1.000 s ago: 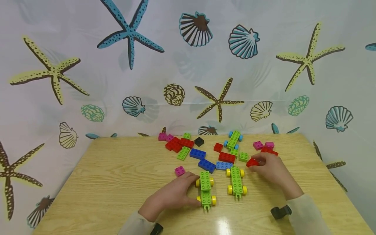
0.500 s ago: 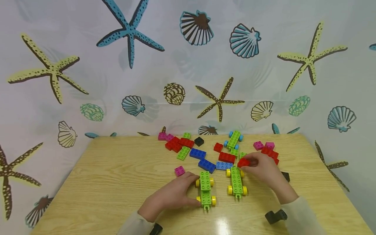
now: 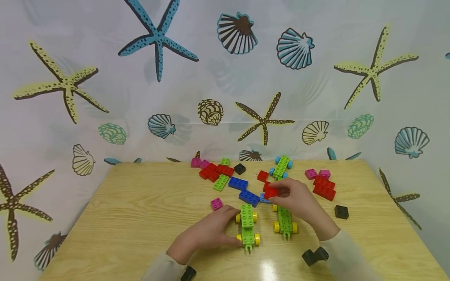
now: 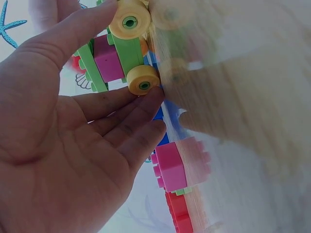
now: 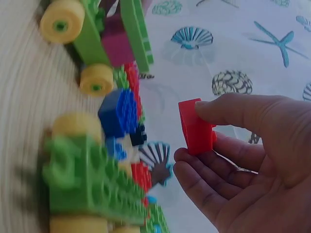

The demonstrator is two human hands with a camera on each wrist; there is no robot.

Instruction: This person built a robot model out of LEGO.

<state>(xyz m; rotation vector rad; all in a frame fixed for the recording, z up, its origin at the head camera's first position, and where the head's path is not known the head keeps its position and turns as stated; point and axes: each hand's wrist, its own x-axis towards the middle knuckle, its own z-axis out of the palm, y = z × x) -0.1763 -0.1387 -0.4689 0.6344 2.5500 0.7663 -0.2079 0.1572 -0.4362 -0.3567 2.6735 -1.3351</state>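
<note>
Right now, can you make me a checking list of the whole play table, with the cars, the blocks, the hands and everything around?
Surface: pale wooden table, a bright glare spot near the front edge.
Job's things: green car with yellow wheels; small red brick.
Clutter: second green car with yellow wheels, partly under the right hand; green car with blue wheels; blue bricks; red bricks; pink brick; black brick.
Grippers: left hand touches the green car's side with straight fingers; right hand pinches the small red brick above the table.
Cables: nothing seen.
Surroundings: curtain with starfish and shells behind and beside the table.
</note>
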